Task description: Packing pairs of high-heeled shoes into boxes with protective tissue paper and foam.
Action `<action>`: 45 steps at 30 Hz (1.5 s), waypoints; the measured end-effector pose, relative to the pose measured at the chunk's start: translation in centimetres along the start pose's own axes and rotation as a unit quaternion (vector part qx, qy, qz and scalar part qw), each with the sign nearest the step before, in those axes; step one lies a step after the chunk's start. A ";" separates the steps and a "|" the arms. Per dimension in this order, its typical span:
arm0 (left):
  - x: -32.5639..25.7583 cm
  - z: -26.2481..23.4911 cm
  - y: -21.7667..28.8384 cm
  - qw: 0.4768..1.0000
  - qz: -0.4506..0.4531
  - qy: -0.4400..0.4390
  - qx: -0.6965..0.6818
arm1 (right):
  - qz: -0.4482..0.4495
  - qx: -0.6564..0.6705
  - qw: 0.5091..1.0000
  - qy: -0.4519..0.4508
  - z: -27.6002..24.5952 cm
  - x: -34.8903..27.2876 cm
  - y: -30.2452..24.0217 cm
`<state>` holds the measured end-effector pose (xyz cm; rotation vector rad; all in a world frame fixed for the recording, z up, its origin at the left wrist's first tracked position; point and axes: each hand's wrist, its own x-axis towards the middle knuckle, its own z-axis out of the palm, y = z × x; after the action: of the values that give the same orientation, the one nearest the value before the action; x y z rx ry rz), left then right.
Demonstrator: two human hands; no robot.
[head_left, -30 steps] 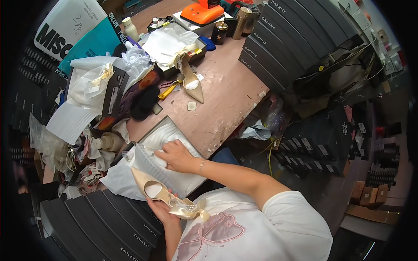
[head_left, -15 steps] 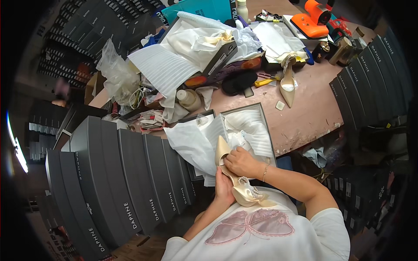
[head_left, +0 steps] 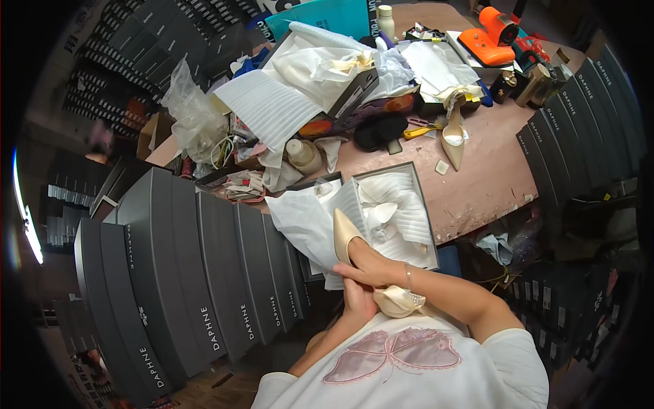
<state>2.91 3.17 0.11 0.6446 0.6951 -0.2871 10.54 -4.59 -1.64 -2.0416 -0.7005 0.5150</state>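
A cream satin pointed-toe shoe (head_left: 344, 230), with a bow and a beaded strap at the heel end, is held close in front of my shirt, its toe facing away. My left hand (head_left: 358, 301) is closed around it from below, near the middle. Across the top lies my right hand (head_left: 375, 266), its fingers reaching into the opening behind the toe and its thumb along the outer side. The right hand hides the shoe's middle. Just beyond stands an open shoe box (head_left: 426, 225) lined with white wrapping (head_left: 409, 194) and crumpled tissue. White paper (head_left: 300, 218) spreads beside it.
Dark shoe boxes stand in rows at left (head_left: 184, 273) and right (head_left: 579, 129). A similar cream shoe (head_left: 454, 142) lies on the pink table (head_left: 477, 198), near a yellow cutter (head_left: 421, 131) and a black oval object (head_left: 379, 131). Farther back are a bottle (head_left: 304, 157) and an orange device (head_left: 488, 42).
My right hand has gone from a bunched pinch at the shoe's opening to lying across it with fingers inside. The shoe has turned slightly. White paper in the box shows more fully.
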 end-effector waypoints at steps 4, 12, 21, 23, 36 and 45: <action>-0.6 -0.1 1.9 1.000 0.007 -0.020 0.023 | 0.022 0.095 0.993 0.066 2.5 1.4 0.3; 7.0 -2.2 4.9 0.986 -0.027 -0.022 0.161 | -0.040 0.096 0.989 0.104 2.7 -1.9 -2.1; 5.1 -2.3 3.9 0.989 0.043 -0.082 0.116 | -0.012 0.103 0.986 0.129 2.1 -1.4 -2.4; 5.3 -2.2 2.8 0.993 0.048 -0.072 0.076 | -0.042 0.072 0.987 0.138 2.0 -2.1 -2.0; 6.1 -4.9 3.2 0.994 0.046 -0.041 0.095 | 0.005 0.128 0.991 0.035 1.6 -0.8 -2.4; 5.4 -1.8 2.8 0.995 -0.010 -0.064 0.078 | 0.111 0.206 0.959 -0.156 -5.5 -8.7 -3.7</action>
<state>7.29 6.24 -3.30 0.7602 0.5597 -0.4008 6.26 -11.98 5.18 -1.6650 -0.4934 1.0409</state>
